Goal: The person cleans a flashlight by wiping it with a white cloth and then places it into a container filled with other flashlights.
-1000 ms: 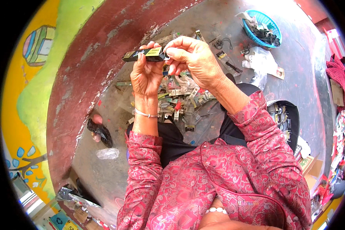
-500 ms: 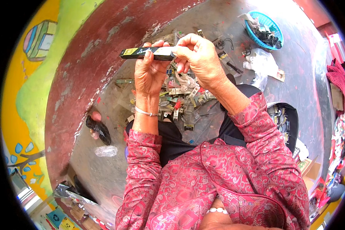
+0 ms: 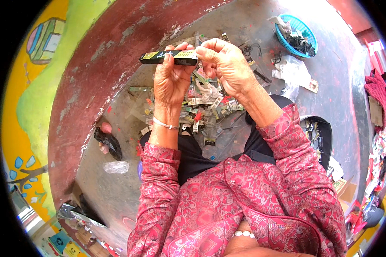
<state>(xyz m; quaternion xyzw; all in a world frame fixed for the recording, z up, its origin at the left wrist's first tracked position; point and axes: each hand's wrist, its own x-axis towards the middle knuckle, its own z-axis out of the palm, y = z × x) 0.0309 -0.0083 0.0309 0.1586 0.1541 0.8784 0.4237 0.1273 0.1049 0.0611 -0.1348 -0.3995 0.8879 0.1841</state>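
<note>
Your left hand [image 3: 170,81] holds a slim black and yellow box [image 3: 169,56] up in front of you, fingers clamped around its middle. Your right hand [image 3: 225,66] pinches the box's right end, thumb and fingers pressed together on it. That end is hidden under your fingertips, so whether it is open is hard to say. Below the box, a pile of small packets [image 3: 203,109] lies on the grey concrete floor [image 3: 244,25], too jumbled to sort out. Right of the box sits a blue basket [image 3: 302,32]; left of it rises a red painted wall [image 3: 98,73].
</note>
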